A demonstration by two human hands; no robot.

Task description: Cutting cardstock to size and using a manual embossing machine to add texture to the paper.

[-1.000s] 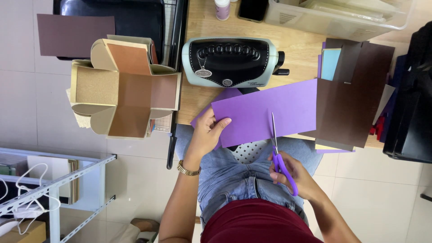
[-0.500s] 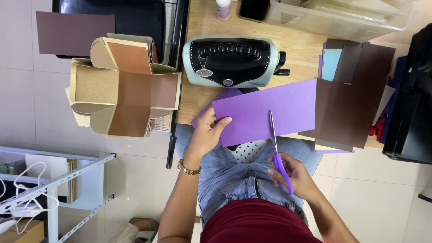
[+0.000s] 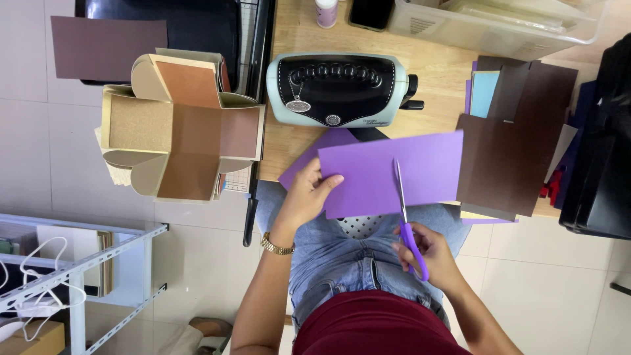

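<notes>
The person sits at the table edge with a purple sheet of card [image 3: 401, 172] held out over the lap. The right hand [image 3: 427, 253] is nearest, at about five o'clock from the sheet, its fingers closed through the purple handles of a pair of scissors [image 3: 406, 213]; the blades run up toward twelve o'clock and overlap the card's lower edge, well into the sheet. At nine o'clock from the card, the left hand [image 3: 307, 195] pinches the sheet's left edge, thumb on top and fingers curled beneath, a gold wristwatch [image 3: 276, 246] on its wrist. A second purple sheet [image 3: 315, 152] lies under the first, peeking out toward ten o'clock. Beyond, on the wooden table [image 3: 434, 72], a pale green and black die-cutting machine [image 3: 336, 89] sits at twelve o'clock from the card. At three o'clock lies a stack of dark brown card [image 3: 509, 144] with a light blue piece [image 3: 485, 93] showing behind it. At nine to ten o'clock, farther off, an unfolded brown and tan paper box [image 3: 181, 125] rests flat. At the far edge stands a clear plastic bin [image 3: 493, 26].
</notes>
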